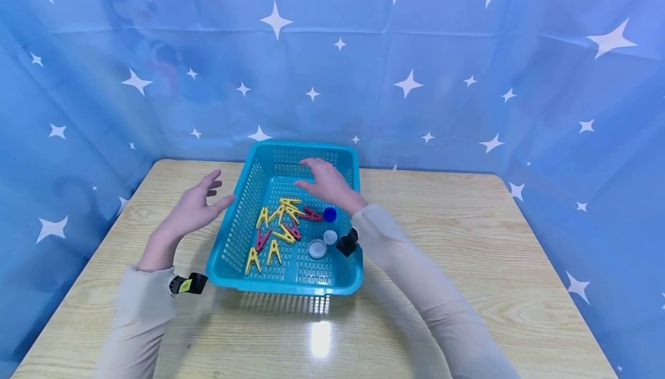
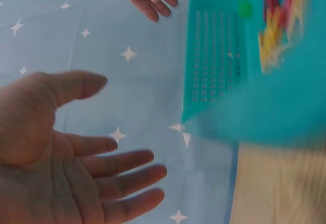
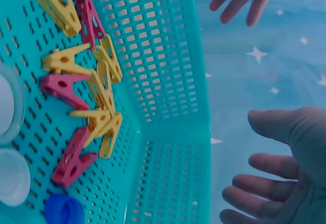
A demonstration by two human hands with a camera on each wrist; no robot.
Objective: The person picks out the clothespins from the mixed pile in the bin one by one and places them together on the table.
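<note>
A teal plastic basket point(image 1: 284, 289) with slotted walls sits on the table. Inside it lie several yellow clothespins point(image 1: 252, 261) and a few red clothespins point(image 1: 262, 239), bunched mostly to the left and middle. Toward its right side are a blue bottle cap point(image 1: 329, 214), a small white cap point(image 1: 329, 237) and a larger white round lid point(image 1: 317, 248). My left hand point(image 1: 196, 209) hovers by the basket's left rim, fingers spread and holding nothing. Above the basket's right half is my right hand point(image 1: 328, 182), its fingers loosely extended and nothing in them.
The wooden table point(image 1: 457, 240) extends on both sides of the basket. A blue curtain point(image 1: 322, 62) with white stars hangs behind and along the sides. Each wrist carries a small black camera, such as the left camera point(image 1: 196, 283).
</note>
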